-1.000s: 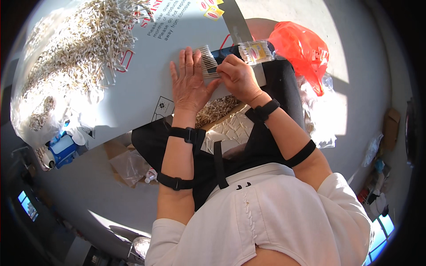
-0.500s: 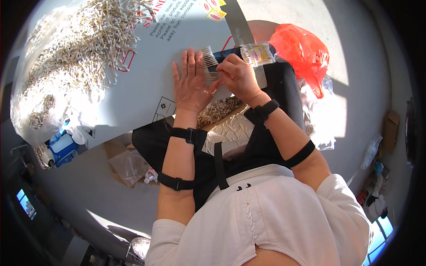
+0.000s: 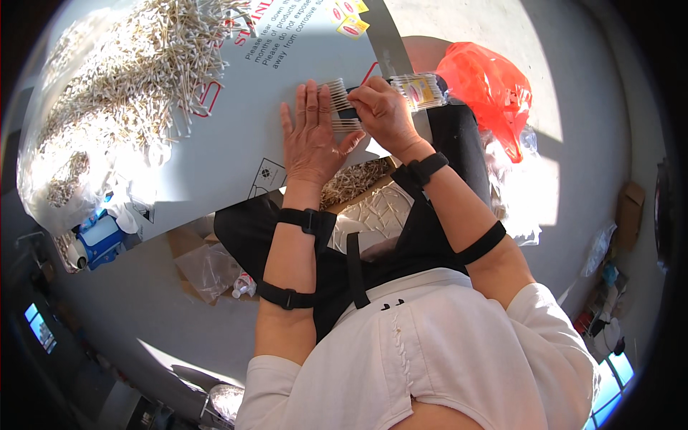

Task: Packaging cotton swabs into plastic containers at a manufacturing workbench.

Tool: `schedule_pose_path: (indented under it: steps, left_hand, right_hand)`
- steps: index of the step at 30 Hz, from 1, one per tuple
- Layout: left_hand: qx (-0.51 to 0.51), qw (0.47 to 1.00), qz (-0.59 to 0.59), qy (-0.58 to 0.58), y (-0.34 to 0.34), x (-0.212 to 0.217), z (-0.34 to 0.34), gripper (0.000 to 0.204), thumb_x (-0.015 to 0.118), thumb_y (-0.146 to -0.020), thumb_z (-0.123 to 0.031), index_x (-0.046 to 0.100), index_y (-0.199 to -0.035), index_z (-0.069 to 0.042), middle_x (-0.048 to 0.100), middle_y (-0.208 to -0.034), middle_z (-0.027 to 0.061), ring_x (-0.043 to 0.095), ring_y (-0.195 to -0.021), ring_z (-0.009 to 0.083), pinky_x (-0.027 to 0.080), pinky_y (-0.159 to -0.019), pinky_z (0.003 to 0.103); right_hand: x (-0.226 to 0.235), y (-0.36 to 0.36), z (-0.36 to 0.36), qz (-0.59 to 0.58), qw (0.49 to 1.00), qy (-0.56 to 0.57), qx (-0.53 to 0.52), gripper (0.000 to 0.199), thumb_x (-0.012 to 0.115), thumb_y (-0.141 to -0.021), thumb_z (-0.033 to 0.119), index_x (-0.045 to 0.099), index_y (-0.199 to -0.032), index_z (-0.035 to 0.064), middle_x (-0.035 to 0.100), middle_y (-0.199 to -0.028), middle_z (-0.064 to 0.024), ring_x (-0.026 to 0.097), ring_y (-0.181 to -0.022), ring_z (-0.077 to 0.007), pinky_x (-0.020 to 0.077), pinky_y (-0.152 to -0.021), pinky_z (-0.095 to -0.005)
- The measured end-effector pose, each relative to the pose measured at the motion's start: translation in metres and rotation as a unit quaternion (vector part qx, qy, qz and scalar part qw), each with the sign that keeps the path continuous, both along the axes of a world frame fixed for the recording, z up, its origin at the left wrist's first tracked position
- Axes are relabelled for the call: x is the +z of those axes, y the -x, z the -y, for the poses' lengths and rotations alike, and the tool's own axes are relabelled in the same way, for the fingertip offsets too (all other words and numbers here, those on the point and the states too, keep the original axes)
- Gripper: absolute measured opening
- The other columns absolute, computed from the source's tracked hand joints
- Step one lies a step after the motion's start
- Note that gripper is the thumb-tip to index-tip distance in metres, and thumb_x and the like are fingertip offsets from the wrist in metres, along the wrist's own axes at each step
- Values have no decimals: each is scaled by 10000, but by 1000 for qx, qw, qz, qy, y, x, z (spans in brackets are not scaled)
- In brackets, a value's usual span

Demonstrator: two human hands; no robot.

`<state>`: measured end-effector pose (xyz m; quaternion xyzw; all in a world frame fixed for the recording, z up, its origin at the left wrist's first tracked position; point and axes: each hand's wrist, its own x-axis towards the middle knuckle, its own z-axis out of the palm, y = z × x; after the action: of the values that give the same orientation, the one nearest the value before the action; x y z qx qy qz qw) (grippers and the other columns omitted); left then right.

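- Far left, a big loose heap of pale cotton swabs (image 3: 122,79) sprawls over the white printed cardboard sheet (image 3: 236,136).
- Your left hand (image 3: 309,140) lies flat, fingers spread, against a small row of cotton swabs (image 3: 342,107).
- Your right hand (image 3: 383,113) pinches that row's right end.
- Just beyond, a clear packet of swabs (image 3: 417,91); further right, a crumpled red plastic bag (image 3: 487,86).

large heap of loose cotton swabs (image 3: 122,79) spread over the far left of a white board (image 3: 236,136). yellow stickers (image 3: 349,18) at its top edge. orange plastic bag (image 3: 487,86) off to the right on the grey floor (image 3: 573,143). blue container (image 3: 97,236) below the board's left corner; clear bag (image 3: 208,269) nearby. cardboard box (image 3: 631,208) far right.
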<state>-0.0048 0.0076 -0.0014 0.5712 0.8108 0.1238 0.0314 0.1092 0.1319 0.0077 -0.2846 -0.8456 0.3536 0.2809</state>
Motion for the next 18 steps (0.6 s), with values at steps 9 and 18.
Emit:
schedule_pose_path:
  steps: [9,18]
  left_hand:
    - [0,1000,2,-3,0,1,-1,1010,477,-849,-722,216,-1537,-30,200,-1607,148,150,-1501,295,78,-1195,549]
    - [8,1000,10,-23,-1,1,-1,979,549,-843,-685,249,-1530,-55,236,-1599,129,177,-1495,290,97,-1195,532]
  right_hand:
    - [2,-5,0,22,999,22,25,54,665,-826,84,697,-869,74,618,-861,-101,649,-778,-315,533,-677,-399]
    - [2,2,-3,8,1000,10,1,73,666,-840,106,699,-903,90,611,-853,-95,644,-779,-323,531,-681,-412]
